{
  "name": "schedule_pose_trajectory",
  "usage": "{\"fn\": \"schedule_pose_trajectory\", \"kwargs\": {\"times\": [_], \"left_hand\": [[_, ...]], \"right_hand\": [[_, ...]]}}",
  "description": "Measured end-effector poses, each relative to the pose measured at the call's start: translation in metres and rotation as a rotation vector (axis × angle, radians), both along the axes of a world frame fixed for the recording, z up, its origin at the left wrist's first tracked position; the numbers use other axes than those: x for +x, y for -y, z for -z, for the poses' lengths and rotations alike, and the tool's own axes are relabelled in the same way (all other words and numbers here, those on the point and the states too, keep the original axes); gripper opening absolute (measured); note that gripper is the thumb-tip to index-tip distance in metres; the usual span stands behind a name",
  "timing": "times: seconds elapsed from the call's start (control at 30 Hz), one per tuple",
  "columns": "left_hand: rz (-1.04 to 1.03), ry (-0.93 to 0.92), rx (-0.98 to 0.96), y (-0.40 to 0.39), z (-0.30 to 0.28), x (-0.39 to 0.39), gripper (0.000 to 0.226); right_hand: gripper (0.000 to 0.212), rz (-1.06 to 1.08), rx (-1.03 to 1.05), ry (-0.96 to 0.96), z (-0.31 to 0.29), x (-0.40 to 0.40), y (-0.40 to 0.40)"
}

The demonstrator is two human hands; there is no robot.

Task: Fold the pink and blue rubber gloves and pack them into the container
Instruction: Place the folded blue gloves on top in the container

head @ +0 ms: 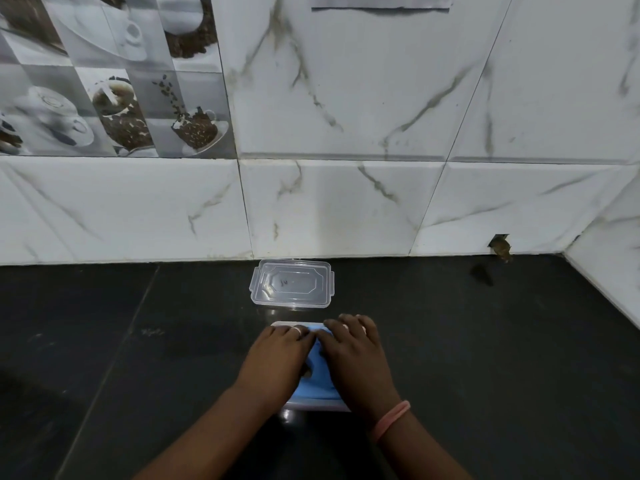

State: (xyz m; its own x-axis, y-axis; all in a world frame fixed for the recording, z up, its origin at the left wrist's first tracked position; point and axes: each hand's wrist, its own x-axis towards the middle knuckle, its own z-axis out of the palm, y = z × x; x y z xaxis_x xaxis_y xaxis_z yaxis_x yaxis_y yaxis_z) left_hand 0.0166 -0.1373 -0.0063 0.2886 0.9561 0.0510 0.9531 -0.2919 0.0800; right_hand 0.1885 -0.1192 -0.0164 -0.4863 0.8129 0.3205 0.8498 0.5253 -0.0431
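Note:
A clear plastic container sits on the dark counter in front of me, mostly covered by my hands. A folded blue rubber glove lies in it, showing between my hands and at the near rim. My left hand presses flat on the glove's left side, fingers together. On the glove's right side my right hand also presses flat. No pink glove shows; it may be under the blue one.
The container's clear lid lies flat on the counter just behind it, near the marble-tiled wall. A small hole sits at the wall's base to the right. Dark counter extends on both sides.

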Motion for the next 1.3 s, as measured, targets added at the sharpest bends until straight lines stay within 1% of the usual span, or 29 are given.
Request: {"fn": "schedule_pose_trajectory", "kwargs": {"times": [0.07, 0.1, 0.17, 0.23, 0.33, 0.37, 0.43, 0.53, 0.6, 0.7, 0.87, 0.93, 1.03, 1.1, 1.17, 1.2, 1.23, 1.3], "left_hand": [[0.003, -0.051, -0.066, -0.003, -0.002, -0.002, 0.064], [0.001, -0.08, -0.098, -0.004, -0.002, -0.003, 0.074], [-0.003, -0.114, -0.169, -0.005, -0.002, -0.003, 0.092], [-0.011, -0.113, -0.192, -0.003, 0.0, -0.003, 0.097], [-0.025, -0.094, -0.203, -0.002, 0.004, -0.004, 0.096], [-0.012, -0.116, -0.214, -0.002, 0.004, -0.005, 0.095], [0.023, -0.186, -0.227, -0.003, 0.003, -0.005, 0.095], [0.046, -0.297, -0.215, -0.005, 0.001, -0.003, 0.097], [0.054, -0.339, -0.222, -0.006, -0.001, 0.0, 0.096], [0.065, -0.365, -0.245, -0.011, -0.003, 0.0, 0.094], [0.077, -0.382, -0.324, -0.018, -0.002, -0.006, 0.086], [0.081, -0.378, -0.327, -0.018, -0.001, -0.008, 0.084], [0.084, -0.374, -0.331, -0.018, -0.002, -0.01, 0.08], [0.063, -0.363, -0.338, -0.018, -0.006, -0.009, 0.077], [0.031, -0.353, -0.344, -0.015, -0.012, -0.005, 0.073], [0.021, -0.357, -0.33, -0.014, -0.014, -0.001, 0.07], [0.014, -0.364, -0.321, -0.012, -0.016, 0.003, 0.067], [0.011, -0.364, -0.325, -0.01, -0.02, 0.011, 0.062]], "right_hand": [[0.047, -0.026, -0.121, 0.046, 0.0, 0.0, 0.004], [0.059, -0.027, -0.187, 0.086, 0.001, 0.0, 0.006], [0.077, -0.039, -0.288, 0.151, 0.004, 0.001, 0.007], [0.089, -0.01, -0.333, 0.193, 0.005, 0.001, 0.008], [0.096, 0.027, -0.257, 0.224, 0.002, 0.003, 0.009], [0.095, 0.011, -0.268, 0.219, 0.003, 0.003, 0.009], [0.093, -0.009, -0.364, 0.205, 0.007, 0.005, 0.005], [0.095, -0.012, -0.461, 0.201, 0.009, 0.005, -0.003], [0.097, -0.025, -0.517, 0.192, 0.009, 0.005, -0.006], [0.099, -0.021, -0.603, 0.208, 0.011, 0.005, -0.01], [0.095, -0.031, -0.713, 0.318, 0.008, 0.0, -0.019], [0.096, -0.031, -0.741, 0.381, 0.005, -0.002, -0.021], [0.095, -0.032, -0.754, 0.427, -0.001, -0.003, -0.019], [0.087, -0.044, -0.716, 0.429, -0.011, -0.002, -0.015], [0.065, -0.055, -0.618, 0.398, -0.022, 0.0, -0.008], [0.052, -0.037, -0.552, 0.376, -0.026, 0.0, -0.004], [0.044, 0.0, -0.516, 0.348, -0.028, -0.002, 0.0], [0.041, 0.114, -0.531, 0.344, -0.03, -0.008, 0.011]]}}
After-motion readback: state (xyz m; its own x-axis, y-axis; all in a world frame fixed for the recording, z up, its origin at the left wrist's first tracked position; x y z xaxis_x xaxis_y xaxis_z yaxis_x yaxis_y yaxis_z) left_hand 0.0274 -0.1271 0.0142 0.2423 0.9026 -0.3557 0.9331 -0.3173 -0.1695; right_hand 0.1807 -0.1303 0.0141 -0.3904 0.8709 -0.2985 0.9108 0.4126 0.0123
